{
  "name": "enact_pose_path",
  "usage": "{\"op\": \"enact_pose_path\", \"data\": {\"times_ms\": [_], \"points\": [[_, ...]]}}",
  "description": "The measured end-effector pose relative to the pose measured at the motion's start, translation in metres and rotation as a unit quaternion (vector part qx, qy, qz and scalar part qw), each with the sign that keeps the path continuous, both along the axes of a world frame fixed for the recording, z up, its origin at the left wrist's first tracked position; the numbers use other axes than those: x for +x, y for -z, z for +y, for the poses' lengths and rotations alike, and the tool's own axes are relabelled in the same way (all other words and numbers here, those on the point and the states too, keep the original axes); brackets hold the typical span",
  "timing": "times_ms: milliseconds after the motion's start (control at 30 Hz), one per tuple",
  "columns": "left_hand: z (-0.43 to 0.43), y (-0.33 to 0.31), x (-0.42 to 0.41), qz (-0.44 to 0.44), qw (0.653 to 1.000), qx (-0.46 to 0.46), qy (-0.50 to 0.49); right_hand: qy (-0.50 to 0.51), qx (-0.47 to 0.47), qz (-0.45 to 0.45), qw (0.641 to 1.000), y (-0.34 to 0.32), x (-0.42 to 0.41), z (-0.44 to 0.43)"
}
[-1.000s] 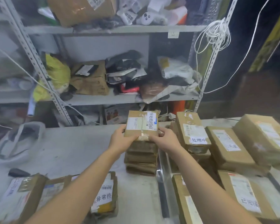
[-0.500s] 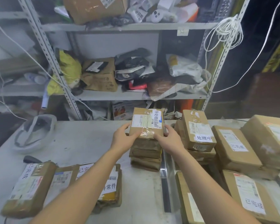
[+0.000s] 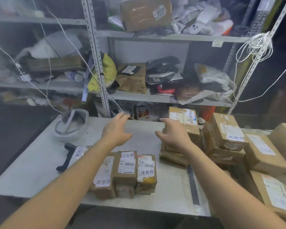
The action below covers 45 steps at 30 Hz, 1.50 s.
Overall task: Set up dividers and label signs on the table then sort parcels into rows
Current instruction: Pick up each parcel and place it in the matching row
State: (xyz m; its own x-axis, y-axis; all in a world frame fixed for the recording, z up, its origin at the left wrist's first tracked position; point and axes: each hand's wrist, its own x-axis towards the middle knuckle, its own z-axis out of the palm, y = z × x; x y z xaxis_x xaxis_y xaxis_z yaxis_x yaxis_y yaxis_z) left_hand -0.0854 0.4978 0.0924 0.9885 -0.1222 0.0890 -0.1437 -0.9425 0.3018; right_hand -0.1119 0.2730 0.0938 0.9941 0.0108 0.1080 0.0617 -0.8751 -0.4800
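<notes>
Fingers [image 3: 123, 116] are held spread and empty; the parcel stack [image 3: 187, 123] is found nearer the right hand [image 3: 172, 137] than the left hand [image 3: 117, 131].

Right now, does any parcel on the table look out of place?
Yes. Near the front edge, the 已完成 parcel sits between the left 异常件 parcel and the right 异常件 parcel. One group mixes two labels, so it looks missorted.

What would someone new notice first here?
The left hand and right hand hover open over the table mid-frame. Stacked parcels crowd the right side, labelled parcels lie near the front edge, and cluttered shelves fill the back.
</notes>
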Motion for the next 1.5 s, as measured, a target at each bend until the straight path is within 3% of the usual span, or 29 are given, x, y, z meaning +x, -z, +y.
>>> {"op": "enact_pose_path", "data": {"times_ms": [167,400,600,767,1033,1500], "points": [[0.060,0.002,-0.028,-0.006,1.000,0.030,-0.002,-0.001,-0.022,-0.003,1.000,0.003,-0.026,0.061],[0.081,0.030,-0.065,0.032,0.999,-0.032,-0.024,0.041,-0.021,0.037,0.998,0.032,-0.068,0.096],[0.066,0.064,-0.089,0.062,0.994,-0.084,-0.032,0.062,0.012,0.063,0.996,0.060,-0.092,0.089],[0.041,0.087,-0.099,0.085,0.993,-0.067,-0.053,0.075,0.037,0.083,0.993,0.092,-0.093,0.077],[-0.015,0.123,-0.106,0.082,0.977,-0.115,-0.160,0.112,0.153,0.144,0.971,0.161,-0.099,0.074],[-0.033,0.160,-0.093,0.060,0.951,-0.119,-0.280,0.144,0.166,0.136,0.966,0.190,-0.079,0.051]]}}
